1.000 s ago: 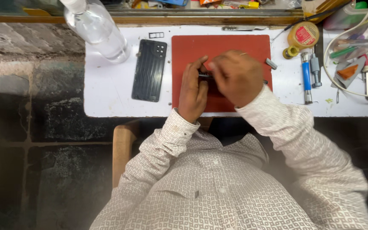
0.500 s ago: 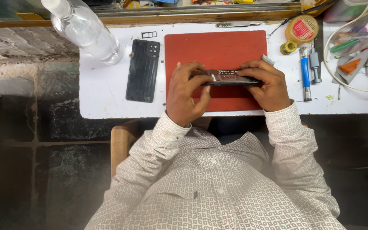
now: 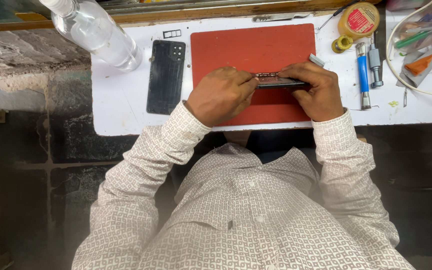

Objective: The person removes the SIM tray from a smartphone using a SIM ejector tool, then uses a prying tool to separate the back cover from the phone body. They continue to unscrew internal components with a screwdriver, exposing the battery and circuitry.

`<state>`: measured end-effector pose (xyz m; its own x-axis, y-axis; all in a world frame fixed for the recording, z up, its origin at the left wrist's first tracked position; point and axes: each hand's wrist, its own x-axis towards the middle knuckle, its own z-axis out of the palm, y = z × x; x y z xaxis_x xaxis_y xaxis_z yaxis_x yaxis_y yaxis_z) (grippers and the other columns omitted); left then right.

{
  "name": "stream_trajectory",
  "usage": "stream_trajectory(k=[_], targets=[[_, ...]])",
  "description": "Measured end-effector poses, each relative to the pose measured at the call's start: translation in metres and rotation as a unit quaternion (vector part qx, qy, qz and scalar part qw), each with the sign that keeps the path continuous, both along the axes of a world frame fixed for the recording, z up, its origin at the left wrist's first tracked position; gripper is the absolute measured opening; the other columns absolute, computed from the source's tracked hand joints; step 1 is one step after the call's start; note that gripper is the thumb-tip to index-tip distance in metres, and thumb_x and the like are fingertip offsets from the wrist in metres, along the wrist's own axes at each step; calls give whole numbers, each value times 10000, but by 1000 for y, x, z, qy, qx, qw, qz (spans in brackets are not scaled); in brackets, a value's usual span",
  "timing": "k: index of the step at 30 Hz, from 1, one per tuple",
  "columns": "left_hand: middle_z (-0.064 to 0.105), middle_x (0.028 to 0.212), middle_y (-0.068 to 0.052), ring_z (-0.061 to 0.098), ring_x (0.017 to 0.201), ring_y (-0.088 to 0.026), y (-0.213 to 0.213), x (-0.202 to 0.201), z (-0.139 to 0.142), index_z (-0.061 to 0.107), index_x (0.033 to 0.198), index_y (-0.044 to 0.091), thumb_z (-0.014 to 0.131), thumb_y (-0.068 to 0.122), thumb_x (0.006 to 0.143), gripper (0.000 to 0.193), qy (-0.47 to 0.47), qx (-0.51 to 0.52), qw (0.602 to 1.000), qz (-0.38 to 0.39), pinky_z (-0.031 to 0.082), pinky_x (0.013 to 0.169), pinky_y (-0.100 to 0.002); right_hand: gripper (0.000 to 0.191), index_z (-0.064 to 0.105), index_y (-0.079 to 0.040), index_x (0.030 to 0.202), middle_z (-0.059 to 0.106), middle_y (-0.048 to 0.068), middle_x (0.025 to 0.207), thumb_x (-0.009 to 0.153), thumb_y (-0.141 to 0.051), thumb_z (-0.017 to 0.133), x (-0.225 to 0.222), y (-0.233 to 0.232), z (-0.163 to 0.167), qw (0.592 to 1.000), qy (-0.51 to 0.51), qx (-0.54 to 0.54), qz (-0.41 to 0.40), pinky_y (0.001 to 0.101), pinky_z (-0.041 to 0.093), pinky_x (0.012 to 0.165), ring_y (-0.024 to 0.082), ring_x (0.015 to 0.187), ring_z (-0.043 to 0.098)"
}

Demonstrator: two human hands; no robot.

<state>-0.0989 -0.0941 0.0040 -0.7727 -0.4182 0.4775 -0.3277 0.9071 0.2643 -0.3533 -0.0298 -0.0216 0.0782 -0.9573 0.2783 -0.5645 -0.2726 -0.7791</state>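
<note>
Your left hand (image 3: 221, 95) and right hand (image 3: 316, 90) clench their fingers on the dark phone (image 3: 278, 81) edge-on over the red mat (image 3: 253, 47); a round yellow tin with a red label (image 3: 359, 20) lies beyond your right fingers on the worktop (image 3: 121, 105).

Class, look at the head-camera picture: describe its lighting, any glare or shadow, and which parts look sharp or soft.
Head view: even, bright light on the white table and red mat; soft highlights on the clear bottle; left hand, right hand and the dark phone they hold on edge are sharp; the floor area at left is dark; frame edges bend slightly.
</note>
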Motion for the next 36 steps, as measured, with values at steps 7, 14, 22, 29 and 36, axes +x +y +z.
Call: stream_trajectory(k=[7, 14, 22, 29, 36], targets=[[716, 916, -135, 714, 817, -274, -6, -5, 2, 714, 997, -17, 701, 88, 898, 145, -25, -74, 997, -12, 599, 798, -434, 533, 751, -51, 1155, 739, 103, 1155, 722, 231, 622, 0, 0, 1, 1000, 0, 8, -3, 293, 611, 952, 215, 1081, 724], [687, 805, -122, 693, 729, -276, -11, -12, 6, 702, 864, -1, 688, 61, 897, 72, -73, -50, 996, -26, 586, 685, -425, 514, 755, -62, 1150, 742, 94, 1143, 737, 223, 641, 1, 0, -1, 1000, 7, -2, -10, 287, 619, 930, 208, 1063, 728], [708, 830, -136, 708, 735, -295, -13, -18, 10, 715, 866, -2, 656, 17, 854, 63, -131, -39, 991, -5, 589, 629, -419, 479, 758, -72, 1159, 743, 87, 1143, 766, 192, 686, 1, -1, -2, 1000, 14, 5, -16, 287, 617, 903, 201, 1041, 729], [716, 847, -133, 722, 735, -294, -16, -20, 14, 716, 840, 2, 654, 7, 852, 63, -153, -34, 988, -15, 593, 572, -415, 499, 756, -71, 1162, 742, 92, 1139, 741, 190, 687, 1, -1, -1, 1000, 26, -7, -14, 305, 610, 910, 218, 1045, 727], [709, 816, -145, 730, 726, -305, -21, -23, 17, 699, 809, -8, 657, 20, 839, 59, -191, -48, 980, -42, 599, 541, -410, 518, 749, -51, 1166, 736, 103, 1143, 726, 206, 657, 2, 0, 2, 999, 47, -8, -10, 309, 608, 882, 231, 1041, 723]])
